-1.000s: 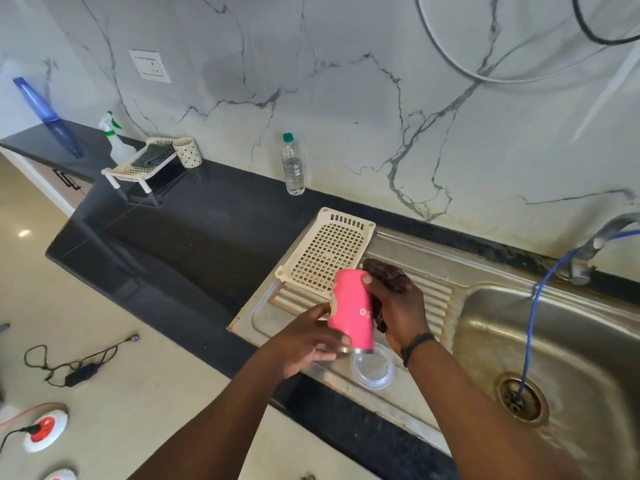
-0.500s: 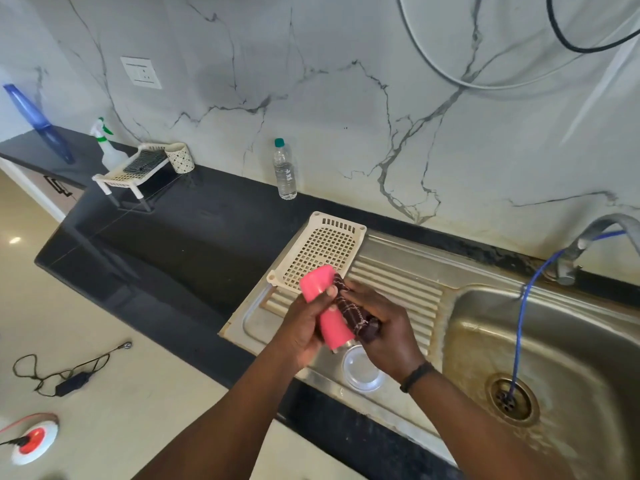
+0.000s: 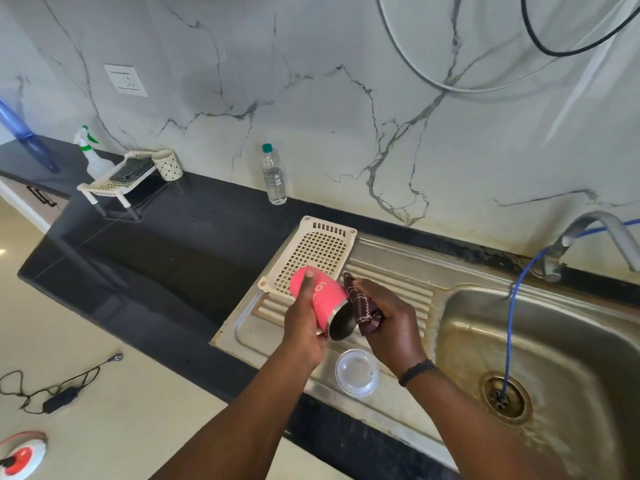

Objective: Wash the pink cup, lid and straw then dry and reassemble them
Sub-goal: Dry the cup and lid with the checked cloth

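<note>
Two hands: both meet over the steel drainboard (image 3: 391, 268), left of the sink (image 3: 554, 341).
Cup (image 3: 320, 299): pink, tilted, steel mouth facing down and right, held above the drainboard.
Left hand (image 3: 303, 327): curled round the cup, one finger stretched along its side and covering part of it.
Right hand (image 3: 391, 323): clutches a bunched dark cloth (image 3: 363, 308) against the cup's rim; the palm side is hidden.
Writing: pale letters run along the cup, partly under the finger, too small to read.
Lid (image 3: 356, 372): clear, flat on the drainboard just below the hands.
Straw: I cannot make one out.
Rack (image 3: 315, 254): cream grid tray behind the cup, its near corner hidden by it.
Tap (image 3: 588, 237): cut off at the right edge; a blue hose (image 3: 509, 341) drops from it to the drain.
Bottle (image 3: 273, 174): stands at the wall; label unreadable.
</note>
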